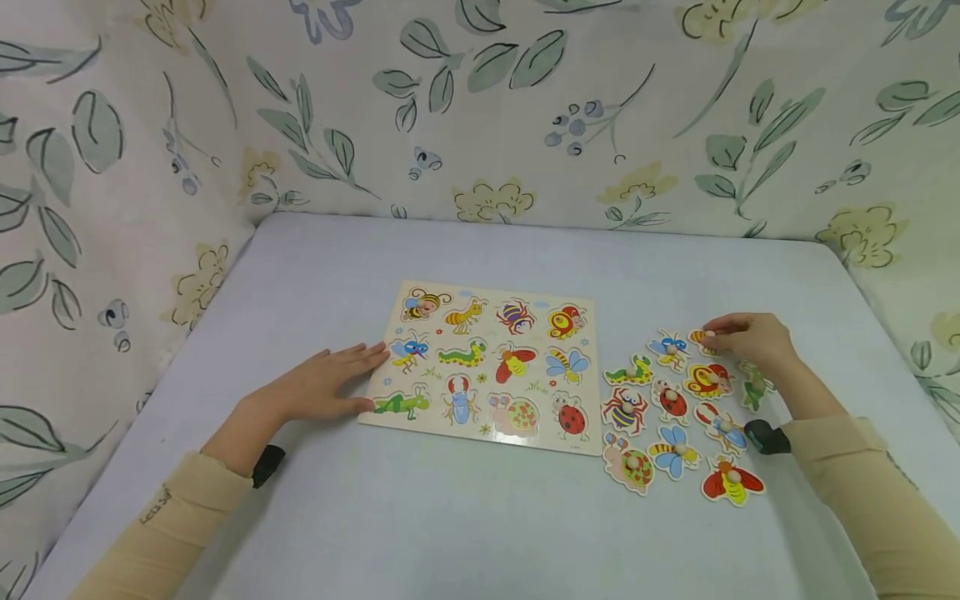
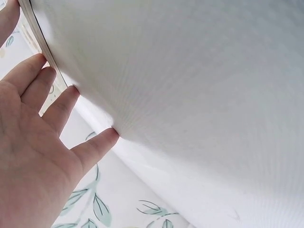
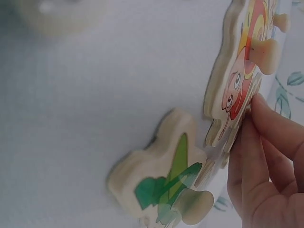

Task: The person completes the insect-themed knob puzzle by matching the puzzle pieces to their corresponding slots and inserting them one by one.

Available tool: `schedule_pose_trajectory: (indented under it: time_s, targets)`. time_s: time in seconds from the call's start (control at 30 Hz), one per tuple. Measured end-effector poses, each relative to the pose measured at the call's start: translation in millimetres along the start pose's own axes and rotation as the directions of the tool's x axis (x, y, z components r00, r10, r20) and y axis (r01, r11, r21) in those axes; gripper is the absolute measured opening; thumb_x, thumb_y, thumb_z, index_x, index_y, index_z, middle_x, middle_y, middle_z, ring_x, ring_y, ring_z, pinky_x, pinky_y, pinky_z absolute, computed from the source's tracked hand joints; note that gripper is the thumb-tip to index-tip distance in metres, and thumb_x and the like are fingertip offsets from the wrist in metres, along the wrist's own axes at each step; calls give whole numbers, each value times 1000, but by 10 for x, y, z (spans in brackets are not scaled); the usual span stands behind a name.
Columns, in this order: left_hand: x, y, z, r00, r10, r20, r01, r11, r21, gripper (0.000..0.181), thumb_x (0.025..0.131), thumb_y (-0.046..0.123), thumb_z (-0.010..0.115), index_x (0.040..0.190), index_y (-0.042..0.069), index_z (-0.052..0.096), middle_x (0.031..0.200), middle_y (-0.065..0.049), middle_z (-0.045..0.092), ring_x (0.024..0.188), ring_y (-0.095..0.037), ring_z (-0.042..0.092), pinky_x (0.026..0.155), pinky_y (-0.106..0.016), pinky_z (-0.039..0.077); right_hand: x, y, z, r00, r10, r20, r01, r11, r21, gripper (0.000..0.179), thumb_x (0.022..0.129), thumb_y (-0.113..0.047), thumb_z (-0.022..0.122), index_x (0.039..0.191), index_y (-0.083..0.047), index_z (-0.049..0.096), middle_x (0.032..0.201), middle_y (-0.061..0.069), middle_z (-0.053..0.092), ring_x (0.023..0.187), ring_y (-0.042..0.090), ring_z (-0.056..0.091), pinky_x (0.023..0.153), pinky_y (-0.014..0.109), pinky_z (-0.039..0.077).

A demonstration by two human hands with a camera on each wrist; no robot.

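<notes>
A flat wooden puzzle board (image 1: pixel 480 367) printed with insects lies in the middle of the table. My left hand (image 1: pixel 318 387) rests at its left edge, fingers spread; the left wrist view shows the fingertips (image 2: pixel 71 90) against that edge. At the right, my right hand (image 1: pixel 753 342) pinches an orange-striped insect puzzle piece (image 1: pixel 703 340), partly hidden by the fingers. Close by lie a blue mosquito piece (image 1: pixel 670 350), a red-and-yellow butterfly piece (image 1: pixel 708 381) and a green grasshopper piece (image 1: pixel 752 387). In the right wrist view, thumb and fingers (image 3: pixel 266 118) meet beyond the butterfly piece.
More knobbed pieces lie right of the board: a caterpillar (image 1: pixel 630 371), a spider (image 1: pixel 624 411), a ladybug (image 1: pixel 670 402), a stag beetle (image 1: pixel 722 427), a snail (image 1: pixel 628 463), a blue-winged insect (image 1: pixel 675 452) and a red-winged insect (image 1: pixel 732 482). Floral cloth (image 1: pixel 480 108) hangs behind the white table (image 1: pixel 420 517).
</notes>
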State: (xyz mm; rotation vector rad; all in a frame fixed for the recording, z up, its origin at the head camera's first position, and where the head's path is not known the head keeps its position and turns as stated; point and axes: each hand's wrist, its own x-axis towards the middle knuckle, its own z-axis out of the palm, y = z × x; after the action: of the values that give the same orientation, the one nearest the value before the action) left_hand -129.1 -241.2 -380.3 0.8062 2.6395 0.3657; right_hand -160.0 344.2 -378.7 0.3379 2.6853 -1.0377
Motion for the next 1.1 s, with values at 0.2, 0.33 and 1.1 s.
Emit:
schedule_pose_trajectory:
  time_s: [0.2,0.33,1.1]
  targets:
    - [-1,-4,5,1000,0,-1,0,1000,-7,80,92,50,61,152,7,32,157,-11,29,141,-40,28,106,-70,20,-8,-12,-18,999,38,31,-39,998,50,50,96,-26,62,128,10,52,126,32,51,110,41,44,90,50,41]
    - [0,-13,16,1000,-2,-4,2,1000,-3,80,91,51,61,152,7,32,157,-11,29,141,-39,28,106,-70,21,-2,-25,-33,997,66,51,-70,995,77,52,97,-27,61,130,11,50,129,33,48,114,43,42,96,56,37]
    - [-10,10,-10,1000,-23,7,23,1000,-8,80,92,51,61,153,10,31,158,-9,28,142,-38,27,108,-67,20,80,-51,-8,998,59,3,-59,995,76,52,95,-32,64,126,9,56,131,31,49,120,45,38,95,55,39]
